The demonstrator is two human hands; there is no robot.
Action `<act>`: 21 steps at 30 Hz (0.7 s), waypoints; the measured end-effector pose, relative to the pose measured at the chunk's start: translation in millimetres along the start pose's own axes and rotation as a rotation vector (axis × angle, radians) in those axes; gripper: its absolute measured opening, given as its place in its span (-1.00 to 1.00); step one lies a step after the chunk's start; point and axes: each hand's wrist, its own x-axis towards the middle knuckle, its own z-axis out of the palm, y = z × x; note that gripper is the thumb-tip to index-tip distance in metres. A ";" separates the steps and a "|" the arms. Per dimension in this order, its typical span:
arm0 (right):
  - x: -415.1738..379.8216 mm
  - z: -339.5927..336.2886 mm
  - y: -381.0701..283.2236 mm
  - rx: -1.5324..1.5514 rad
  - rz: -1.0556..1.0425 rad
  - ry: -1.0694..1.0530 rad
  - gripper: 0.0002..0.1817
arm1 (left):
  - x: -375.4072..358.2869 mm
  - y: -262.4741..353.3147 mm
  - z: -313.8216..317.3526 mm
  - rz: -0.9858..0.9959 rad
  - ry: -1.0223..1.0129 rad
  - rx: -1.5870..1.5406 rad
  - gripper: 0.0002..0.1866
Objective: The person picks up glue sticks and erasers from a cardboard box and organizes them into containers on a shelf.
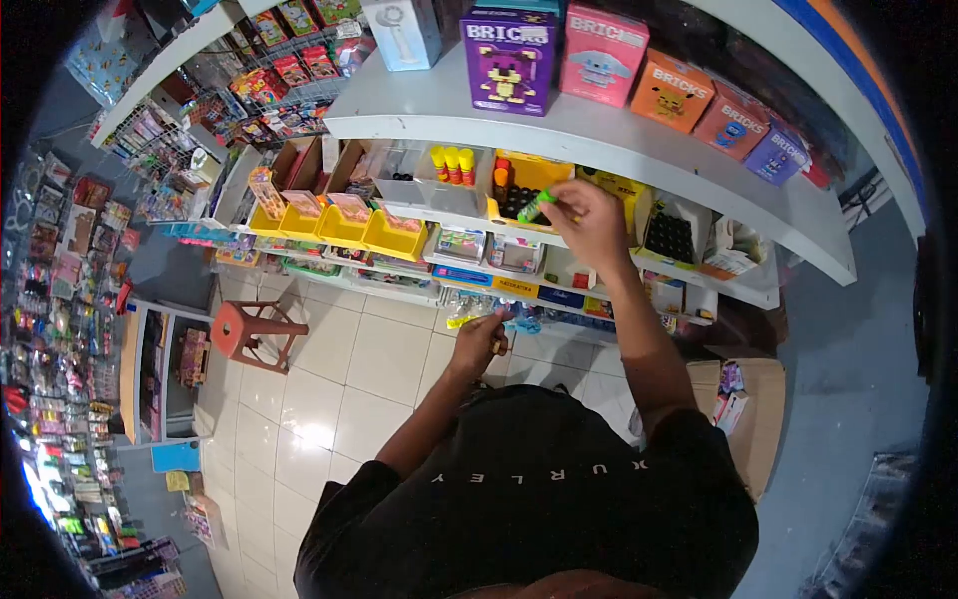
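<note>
Between the thumb and fingers of my right hand is a small green tube with a pale label, held tilted. It is just above a yellow box on the shelf, which holds several black-capped pieces and an orange bottle. Lower down, in front of my body, my left hand is curled closed. A small yellowish bit shows at its fingers, too small to name. Left of the yellow box, several yellow tubes with red parts stand in a clear container.
Boxes marked BRICKS line the white upper shelf, which overhangs the lower one. Yellow bins stick out at the left. A red stool stands on the tiled floor, and an open cardboard box is at my right.
</note>
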 end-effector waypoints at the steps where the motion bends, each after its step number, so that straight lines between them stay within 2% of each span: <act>1: 13.4 9.4 -1.8 -0.075 -0.020 -0.009 -0.79 | 0.9 -0.3 -12.6 -0.005 0.005 -0.032 -0.58; 4: 40.1 34.3 10.6 -0.287 -0.023 -0.060 -0.79 | -0.9 -4.9 -43.9 -0.033 0.032 -0.072 -0.56; 7: 47.4 51.2 28.4 -0.330 -0.103 -0.085 -0.80 | -4.1 2.4 -65.3 -0.065 0.050 -0.060 -0.56; 9: 46.3 57.3 27.8 -0.329 -0.044 -0.110 -0.82 | 2.1 3.5 -80.7 -0.102 0.064 -0.085 -0.57; 14: 44.0 65.6 23.0 -0.449 -0.031 -0.116 -0.84 | 12.7 30.4 -105.1 -0.070 0.012 -0.022 -0.57; 17: 41.3 67.7 28.9 -0.421 -0.075 -0.072 -0.85 | 26.2 39.8 -121.7 0.013 -0.002 0.076 -0.58; 18: 40.8 67.7 29.8 -0.430 -0.094 -0.079 -0.86 | 33.5 39.5 -127.6 -0.023 0.001 -0.044 -0.59; 21: 43.2 67.2 24.3 -0.473 -0.142 -0.115 -0.86 | 35.9 49.8 -129.2 -0.009 0.024 -0.054 -0.59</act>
